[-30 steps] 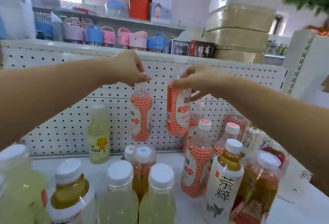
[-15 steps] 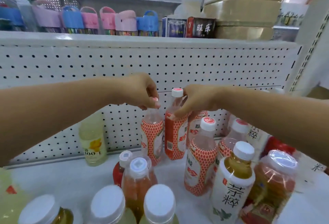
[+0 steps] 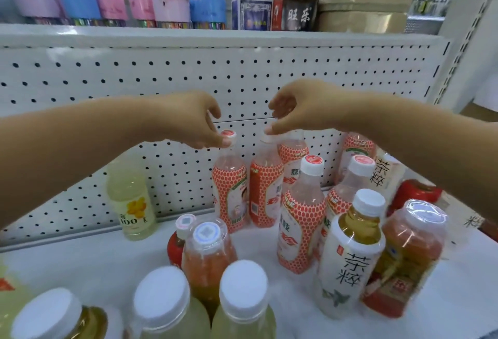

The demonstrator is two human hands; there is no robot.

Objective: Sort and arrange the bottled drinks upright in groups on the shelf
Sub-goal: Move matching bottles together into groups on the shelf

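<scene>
Where the hands are meeting: centre of the frame, above two bottles standing upright, just beside each other, against the pegboard (image 3: 161, 74).
Left hand (image 3: 194, 120): fingertips are touching the near side of the cap on the left red-patterned bottle (image 3: 229, 190); the thumb is standing clear, so the hand is lying loosely open, gripping nothing.
Right hand (image 3: 301, 107): fingertips are resting on top of the right red-patterned bottle (image 3: 265, 190), hiding its cap; the thumb is sitting apart from them, gripping nothing.
Shelf (image 3: 107, 257): is carrying both bottles at its back edge.
Further red-patterned bottles (image 3: 301, 220): are clustering right of centre.
Tea bottle (image 3: 350, 257): is standing lower right.
Yellow drink bottle (image 3: 132, 198): is standing alone, left of centre, at the pegboard.
White-capped bottles (image 3: 161, 298): are crowding the lower edge.
</scene>
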